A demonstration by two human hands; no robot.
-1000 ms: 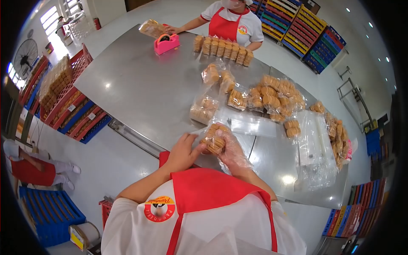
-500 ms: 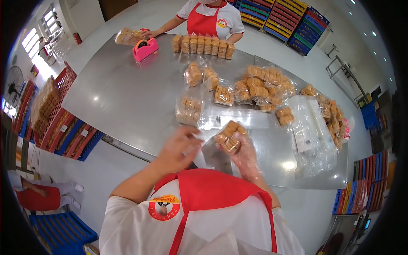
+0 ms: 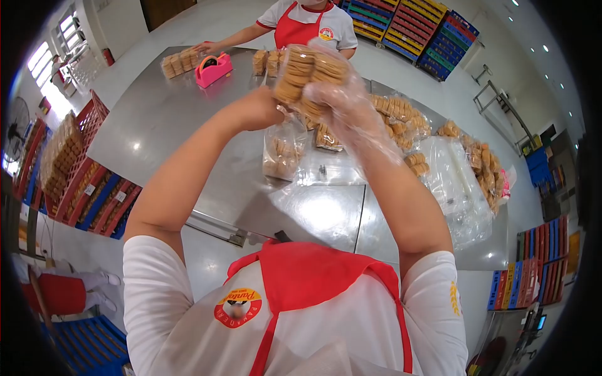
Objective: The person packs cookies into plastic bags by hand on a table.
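My right hand [image 3: 348, 103], in a clear plastic glove, grips a clear bag of round biscuits [image 3: 300, 72] raised above the far half of the table. The biscuits sit in stacks side by side inside the plastic. My bare left hand [image 3: 258, 109] is at the bag's lower left with its fingers curled closed; what they pinch is hidden. Just below the hands, another bag of biscuits [image 3: 283, 153] rests on the steel table [image 3: 157, 135].
Filled biscuit bags [image 3: 401, 116] are heaped at right, beside flat empty plastic bags [image 3: 448, 172]. A pink tape dispenser [image 3: 213, 70] stands at the far left. Across the table, a co-worker in a red apron [image 3: 298, 28] has a hand near more biscuit packs [image 3: 179, 62]. Crates [image 3: 94, 188] are stacked at left.
Both hands have moved up and away from my body, lifting the biscuit bag from low over the near table edge. The co-worker's pack at far left now stands upright rather than tilted.
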